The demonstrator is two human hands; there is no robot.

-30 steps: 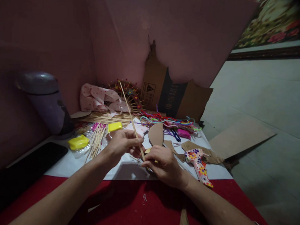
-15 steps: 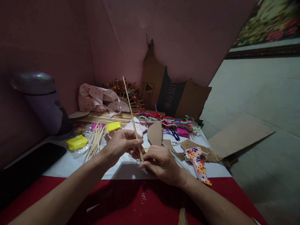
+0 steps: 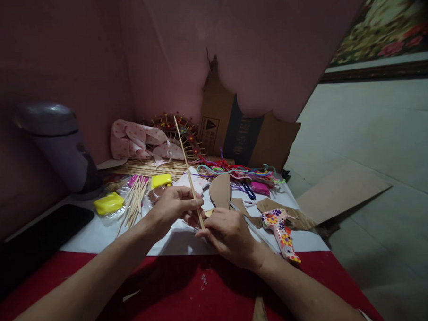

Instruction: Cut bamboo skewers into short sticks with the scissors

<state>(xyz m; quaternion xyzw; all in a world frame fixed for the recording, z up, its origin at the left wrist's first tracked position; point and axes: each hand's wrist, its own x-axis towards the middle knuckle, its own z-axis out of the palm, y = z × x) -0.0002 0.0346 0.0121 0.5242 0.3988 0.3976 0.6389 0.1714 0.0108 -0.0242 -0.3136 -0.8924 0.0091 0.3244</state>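
My left hand is closed, with thumb and fingers pinching a long bamboo skewer that slants up and away, its pointed tip at the top. What looks like a second, shorter stick lies along its lower part. My right hand is closed too, its thumb and fingertips at the skewer's bottom end; the curled fingers hide part of the grip. Just beyond my hands lie a rounded cardboard piece and a scrap of dotted fabric. To the right rests a flower-patterned glue gun.
Left are short sticks, yellow packets, a black phone and a purple bottle. Behind lie pipe cleaners, long skewers, pink fabric and upright torn cardboard. A cardboard sheet juts out right.
The skewer's upper tip has dipped slightly and shifted a little left. Both hands keep almost the same place and grip; the whole view has moved very slightly.
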